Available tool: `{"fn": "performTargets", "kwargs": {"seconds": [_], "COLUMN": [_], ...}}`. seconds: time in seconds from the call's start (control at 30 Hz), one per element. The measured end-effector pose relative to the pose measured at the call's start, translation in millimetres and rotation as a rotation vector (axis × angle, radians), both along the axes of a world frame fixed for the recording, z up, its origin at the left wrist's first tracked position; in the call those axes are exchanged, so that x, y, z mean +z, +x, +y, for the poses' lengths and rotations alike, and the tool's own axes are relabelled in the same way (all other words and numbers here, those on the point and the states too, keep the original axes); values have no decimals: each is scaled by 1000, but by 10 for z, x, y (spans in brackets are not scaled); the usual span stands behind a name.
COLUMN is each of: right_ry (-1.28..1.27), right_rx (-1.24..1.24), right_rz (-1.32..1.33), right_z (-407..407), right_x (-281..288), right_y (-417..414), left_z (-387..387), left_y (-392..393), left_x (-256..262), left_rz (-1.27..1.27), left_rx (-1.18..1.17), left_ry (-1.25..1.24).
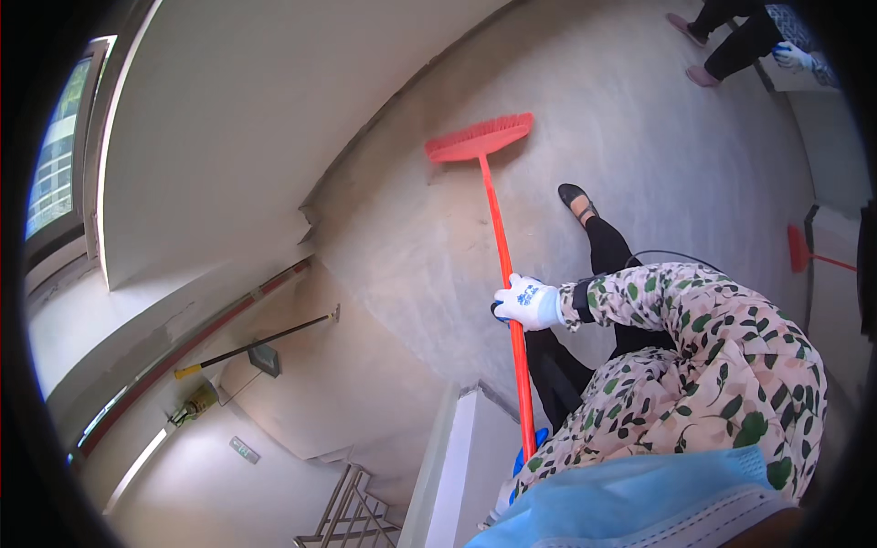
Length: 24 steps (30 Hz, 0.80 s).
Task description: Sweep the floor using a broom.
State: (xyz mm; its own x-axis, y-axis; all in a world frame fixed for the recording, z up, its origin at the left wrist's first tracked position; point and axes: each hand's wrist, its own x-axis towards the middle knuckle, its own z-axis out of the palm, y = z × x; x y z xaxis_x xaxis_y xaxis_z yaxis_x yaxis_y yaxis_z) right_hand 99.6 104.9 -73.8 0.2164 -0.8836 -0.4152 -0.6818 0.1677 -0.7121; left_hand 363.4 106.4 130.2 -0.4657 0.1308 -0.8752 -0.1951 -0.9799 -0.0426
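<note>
A red broom (499, 226) runs from the bottom of the view up to its wide head, whose bristles rest against the grey concrete floor (438, 288). My right hand (527, 303), in a white and blue glove, is closed around the middle of the handle. Lower down, near the handle's upper end, my left hand (524, 462) grips it in a like glove, partly hidden by the patterned sleeve and a blue face mask. A small dark patch of dirt lies on the floor just under the broom head.
Another person (743, 48) in gloves stands at the top right. A second red broom (798, 248) is at the far right. A white wall end (455, 466) and metal railing (346, 510) stand at the bottom. A black pole with a yellow end (260, 342) is at the left.
</note>
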Motion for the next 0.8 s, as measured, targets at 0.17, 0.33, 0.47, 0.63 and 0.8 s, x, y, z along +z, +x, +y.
{"fn": "performTargets", "kwargs": {"seconds": [0.17,0.33,0.47,0.63,0.8], "right_ry": [-118,-15,28,32,70], "right_rx": [-273,-441,-239,-66,214], "right_rz": [263,409,404,262,184], "right_z": [25,-149,-495,-798,-748], "right_x": [-294,-886,-1080,-1198,-765], "right_y": [-668,-2091,-2481,-1601,-779], "left_z": [-488,-1032,-1074,-707,-60], "left_y": [-599,-1900,-2207,-1579,-1011], "left_x": [-374,-1388,-1495,-1034,-562], "left_rz": [235,364,470,254,61], "left_rx": [-135,-173,14,290,455], "left_ry": [27,30,114,37,134]}}
